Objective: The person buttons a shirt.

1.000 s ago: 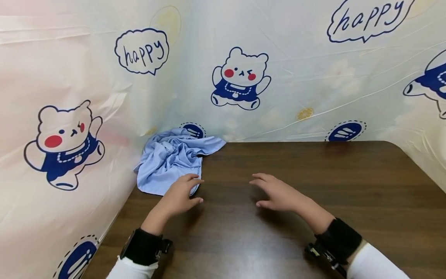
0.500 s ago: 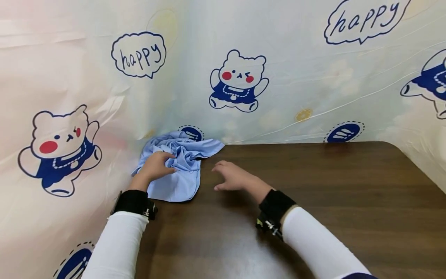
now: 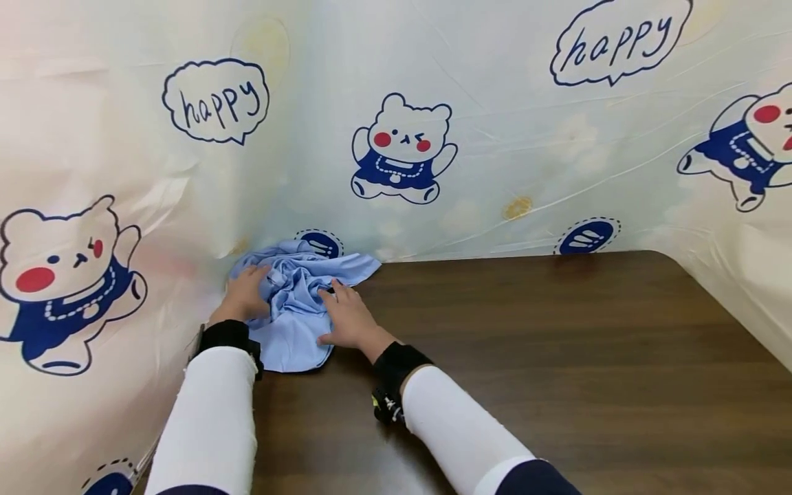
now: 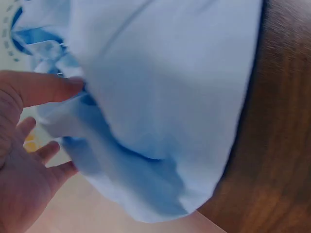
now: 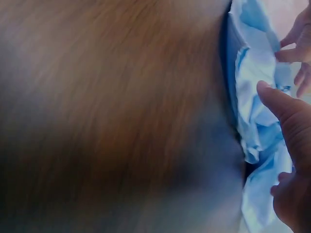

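Observation:
A crumpled light blue cloth [image 3: 293, 344] lies in a heap at the table's back left corner. Over its left side is my left hand [image 3: 246, 295], thumb and fingers apart. The left wrist view has that thumb tip at a fold of the cloth [image 4: 160, 87], with the other fingers [image 4: 60, 170] spread along its far edge. My right hand [image 3: 349, 320] reaches the cloth's right side with its fingers extended and parted. In the right wrist view, the right thumb [image 5: 282, 104] overlaps the cloth [image 5: 257, 73], and part of the left hand [image 5: 301, 48] shows beyond.
The brown wooden table [image 3: 526, 357] extends to the right of the cloth. A printed curtain [image 3: 495, 137] with bears and "happy" bubbles hangs along the back and left, close behind the cloth. Black camera straps [image 3: 402, 364] circle both wrists.
Both hands have moved forward and left from above the bare table to the cloth, the left arriving first. The head view has turned slightly right.

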`<state>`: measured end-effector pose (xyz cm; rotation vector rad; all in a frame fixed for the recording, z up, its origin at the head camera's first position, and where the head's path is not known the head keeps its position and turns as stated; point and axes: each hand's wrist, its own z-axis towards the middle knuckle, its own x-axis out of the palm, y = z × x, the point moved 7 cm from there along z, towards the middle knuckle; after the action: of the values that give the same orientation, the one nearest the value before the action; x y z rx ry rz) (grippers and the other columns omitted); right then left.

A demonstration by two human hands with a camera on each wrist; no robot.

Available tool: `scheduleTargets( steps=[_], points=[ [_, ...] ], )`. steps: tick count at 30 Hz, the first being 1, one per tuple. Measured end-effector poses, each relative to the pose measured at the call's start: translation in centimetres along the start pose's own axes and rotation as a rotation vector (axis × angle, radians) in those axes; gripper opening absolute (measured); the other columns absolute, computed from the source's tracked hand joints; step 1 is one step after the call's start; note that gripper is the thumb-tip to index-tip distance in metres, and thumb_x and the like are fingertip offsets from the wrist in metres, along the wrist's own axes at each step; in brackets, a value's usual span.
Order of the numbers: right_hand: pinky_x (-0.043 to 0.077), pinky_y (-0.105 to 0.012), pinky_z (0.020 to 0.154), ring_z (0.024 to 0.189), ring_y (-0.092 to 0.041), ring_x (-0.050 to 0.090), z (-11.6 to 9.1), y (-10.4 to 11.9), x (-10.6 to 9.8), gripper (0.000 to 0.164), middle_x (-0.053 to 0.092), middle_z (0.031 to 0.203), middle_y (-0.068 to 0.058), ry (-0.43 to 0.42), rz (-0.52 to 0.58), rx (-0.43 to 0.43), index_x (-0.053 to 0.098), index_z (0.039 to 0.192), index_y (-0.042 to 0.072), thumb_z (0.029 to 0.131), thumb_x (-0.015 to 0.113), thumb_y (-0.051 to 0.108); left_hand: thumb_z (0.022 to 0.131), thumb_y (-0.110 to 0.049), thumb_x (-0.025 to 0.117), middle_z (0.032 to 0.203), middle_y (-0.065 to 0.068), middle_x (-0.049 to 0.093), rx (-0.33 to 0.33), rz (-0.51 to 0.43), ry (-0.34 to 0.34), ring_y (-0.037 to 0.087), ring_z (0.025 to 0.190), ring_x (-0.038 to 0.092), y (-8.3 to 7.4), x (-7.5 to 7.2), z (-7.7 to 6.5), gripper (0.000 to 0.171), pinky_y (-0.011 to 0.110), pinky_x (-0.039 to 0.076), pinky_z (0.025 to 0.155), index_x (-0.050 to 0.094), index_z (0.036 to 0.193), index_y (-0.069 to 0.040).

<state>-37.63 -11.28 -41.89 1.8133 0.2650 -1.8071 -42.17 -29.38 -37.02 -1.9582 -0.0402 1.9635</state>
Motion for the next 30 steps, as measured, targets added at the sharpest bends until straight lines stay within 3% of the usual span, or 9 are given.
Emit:
scheduleTargets(
  steps=[3, 6, 14, 20, 26, 30],
  points=[
    [0.018, -0.041, 0.117, 0.147, -0.03, 0.013, 1.0, 0.6, 1.5, 0.093, 0.011, 0.162, -0.008, 0.027, -0.047, 0.018, 0.022, 0.156, 0.023, 0.084, 0.067, 0.06, 0.066, 0.002, 0.064, 0.148, 0.039, 0.02, -0.051, 0.003, 0.082, 0.059, 0.133, 0.022, 0.1, 1.4, -0.5, 0.085, 0.066, 0.024, 0.106, 0.033, 0.145, 0.006],
    [0.017, -0.042, 0.117, 0.148, -0.028, 0.012, 1.7, 1.0, 2.6, 0.091, 0.012, 0.163, -0.005, 0.062, -0.078, 0.005, 0.02, 0.157, 0.026, 0.085, 0.064, 0.062, 0.07, 0.004, 0.061, 0.151, 0.036, 0.018, -0.098, 0.015, 0.123, 0.058, 0.133, 0.023, -0.1, 2.1, -0.9, 0.081, 0.064, 0.028, 0.105, 0.035, 0.147, 0.001],
    [0.025, -0.035, 0.114, 0.143, -0.021, 0.027, 2.2, 1.4, 3.5, 0.076, 0.037, 0.153, -0.002, 0.164, -0.129, -0.051, 0.038, 0.151, 0.02, 0.089, 0.059, 0.06, 0.066, 0.007, 0.065, 0.146, 0.035, 0.03, -0.099, 0.034, 0.184, 0.051, 0.133, 0.03, 0.2, 2.8, -0.8, 0.082, 0.059, 0.035, 0.103, 0.041, 0.144, -0.001],
    [0.028, -0.029, 0.112, 0.14, -0.022, 0.033, 2.0, 1.1, 3.0, 0.068, 0.041, 0.149, -0.003, 0.199, -0.182, -0.086, 0.046, 0.146, 0.018, 0.091, 0.059, 0.057, 0.068, 0.006, 0.066, 0.143, 0.034, 0.035, -0.097, 0.022, 0.17, 0.048, 0.129, 0.036, 0.1, 3.3, -0.8, 0.074, 0.057, 0.038, 0.101, 0.048, 0.139, -0.001],
    [0.037, -0.031, 0.106, 0.131, -0.023, 0.043, 1.2, 0.7, 2.3, 0.065, 0.046, 0.142, -0.005, 0.245, -0.185, -0.104, 0.05, 0.142, 0.016, 0.09, 0.063, 0.053, 0.067, 0.004, 0.072, 0.137, 0.031, 0.044, -0.073, 0.06, 0.164, 0.042, 0.116, 0.046, -0.5, 3.7, -0.8, 0.068, 0.053, 0.043, 0.095, 0.056, 0.133, -0.003],
    [0.04, -0.033, 0.103, 0.129, -0.025, 0.045, 0.6, 0.4, 2.0, 0.065, 0.046, 0.143, -0.005, 0.261, -0.201, -0.117, 0.052, 0.14, 0.017, 0.088, 0.065, 0.055, 0.065, 0.001, 0.076, 0.135, 0.029, 0.047, -0.042, 0.078, 0.178, 0.042, 0.117, 0.047, -0.9, 4.2, -1.1, 0.068, 0.053, 0.043, 0.093, 0.059, 0.131, -0.005]
  ],
)
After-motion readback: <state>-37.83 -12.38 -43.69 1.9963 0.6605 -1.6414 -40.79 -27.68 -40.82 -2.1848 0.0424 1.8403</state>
